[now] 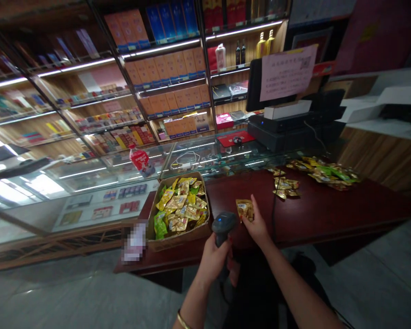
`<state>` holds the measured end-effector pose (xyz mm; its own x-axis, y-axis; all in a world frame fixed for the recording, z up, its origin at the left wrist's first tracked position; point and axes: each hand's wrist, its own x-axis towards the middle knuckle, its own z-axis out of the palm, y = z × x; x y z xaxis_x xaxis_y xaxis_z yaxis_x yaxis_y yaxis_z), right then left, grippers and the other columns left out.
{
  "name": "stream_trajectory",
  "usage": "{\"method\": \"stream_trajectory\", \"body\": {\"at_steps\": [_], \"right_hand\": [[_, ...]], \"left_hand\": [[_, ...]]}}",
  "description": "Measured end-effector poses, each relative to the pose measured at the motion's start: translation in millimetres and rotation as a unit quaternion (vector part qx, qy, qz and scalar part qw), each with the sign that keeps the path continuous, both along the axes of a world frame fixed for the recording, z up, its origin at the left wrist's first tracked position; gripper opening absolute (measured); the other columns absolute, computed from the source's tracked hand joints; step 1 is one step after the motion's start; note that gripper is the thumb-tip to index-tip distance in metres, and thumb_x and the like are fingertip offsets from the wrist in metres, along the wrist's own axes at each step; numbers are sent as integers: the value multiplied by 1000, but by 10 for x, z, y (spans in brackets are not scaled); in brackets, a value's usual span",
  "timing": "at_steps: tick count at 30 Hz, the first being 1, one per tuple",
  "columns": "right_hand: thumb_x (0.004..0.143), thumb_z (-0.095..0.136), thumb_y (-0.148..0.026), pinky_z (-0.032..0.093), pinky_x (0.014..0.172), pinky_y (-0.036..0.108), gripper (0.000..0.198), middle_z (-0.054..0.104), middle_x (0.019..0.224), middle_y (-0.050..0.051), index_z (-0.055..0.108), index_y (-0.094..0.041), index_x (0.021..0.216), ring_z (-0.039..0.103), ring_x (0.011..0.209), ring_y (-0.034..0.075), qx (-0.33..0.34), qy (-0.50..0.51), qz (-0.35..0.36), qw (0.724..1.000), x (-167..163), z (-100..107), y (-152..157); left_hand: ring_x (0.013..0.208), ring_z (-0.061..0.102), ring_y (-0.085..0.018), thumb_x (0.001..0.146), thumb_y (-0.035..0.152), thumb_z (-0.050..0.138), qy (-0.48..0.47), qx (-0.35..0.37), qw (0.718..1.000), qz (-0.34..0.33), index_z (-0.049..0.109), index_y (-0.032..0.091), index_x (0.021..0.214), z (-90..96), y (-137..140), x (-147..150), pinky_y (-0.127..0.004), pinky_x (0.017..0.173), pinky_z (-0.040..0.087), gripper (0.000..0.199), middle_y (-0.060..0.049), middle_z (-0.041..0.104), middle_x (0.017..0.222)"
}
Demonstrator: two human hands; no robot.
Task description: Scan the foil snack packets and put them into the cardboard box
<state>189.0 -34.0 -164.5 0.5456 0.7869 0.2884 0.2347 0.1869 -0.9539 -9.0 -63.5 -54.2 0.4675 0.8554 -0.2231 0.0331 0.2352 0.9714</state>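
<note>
My left hand (215, 258) is wrapped round the handle of a dark barcode scanner (223, 222), which has a small blue light on its head. A gold snack packet (245, 209) is pinched in my right hand (256, 225), just right of the scanner and over the dark red table (241, 183). To the left stands an open cardboard box (181, 243) full of gold, yellow and green packets (183, 205). Several loose gold packets (286, 186) lie on the table beyond my right hand, and a larger pile of packets (329, 173) is at the far right.
A glass display counter (106, 169) runs behind the table, with a red-labelled bottle (141, 160) on it. A monitor with a pink paper sign (287, 73) stands at the back right, near a mouse (237, 140) on a red mat. Stocked shelves (164, 73) line the wall.
</note>
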Motion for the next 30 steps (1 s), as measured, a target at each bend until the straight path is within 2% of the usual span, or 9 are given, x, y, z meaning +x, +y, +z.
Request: {"method": "stream_trajectory", "body": {"at_steps": [10,18,25,30], "right_hand": [[84,65,-32,49,110,45,88,54,152,9,23,-29,162,61,130,26,19,11,-21,1000,5,-39,31],[83,63,-24,52,106,42,87,60,146,9,25,-26,161,64,127,25,18,34,-24,999,-37,102,-6],[78,63,-24,44,114,43,83,57,148,8,36,-25,157,56,135,25,21,13,-60,998,-42,121,14],[81,63,-28,55,102,39,85,62,143,9,30,-26,159,66,122,25,8,43,-29,999,-46,121,-5]], "left_hand": [[32,49,-10,79,44,68,5,-3,1000,-9,52,19,90,26,-11,-9,-20,35,40,31,6,57,50],[34,51,-11,81,52,68,10,21,999,-22,56,19,86,42,3,-89,-20,37,41,36,4,59,50],[33,51,-11,80,50,69,4,24,999,-32,55,19,86,99,-15,-69,-21,36,39,34,4,59,50],[33,50,-11,79,47,68,0,19,999,-32,55,19,86,95,-20,-61,-21,36,40,32,4,58,48]]}}
